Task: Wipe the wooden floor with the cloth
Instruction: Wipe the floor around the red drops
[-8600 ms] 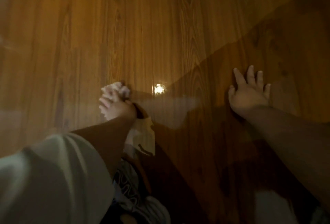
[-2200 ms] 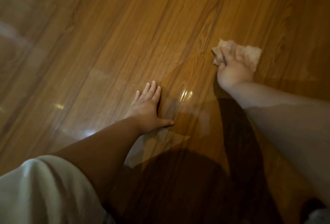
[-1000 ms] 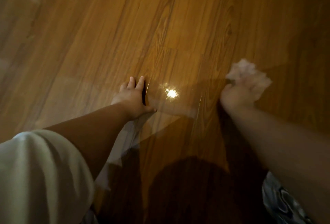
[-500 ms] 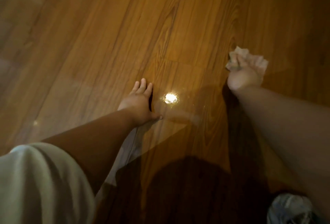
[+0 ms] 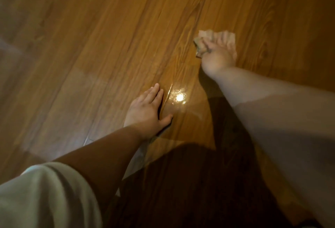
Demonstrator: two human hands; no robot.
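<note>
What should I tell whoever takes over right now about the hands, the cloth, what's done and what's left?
Left hand: flat on the wooden floor, fingers straight, bracing.
Right hand: reached forward, grips the crumpled cloth against the floor.
Done: the cloth is in hand and on the boards. How much is already wiped cannot be told; a glare spot shines beside the left hand.
Left: wipe the boards around both hands.

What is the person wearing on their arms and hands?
The left hand and right hand are bare, without gloves. A loose pale short sleeve sits on the left arm; the right arm shows no sleeve. No watch or rings show.
</note>
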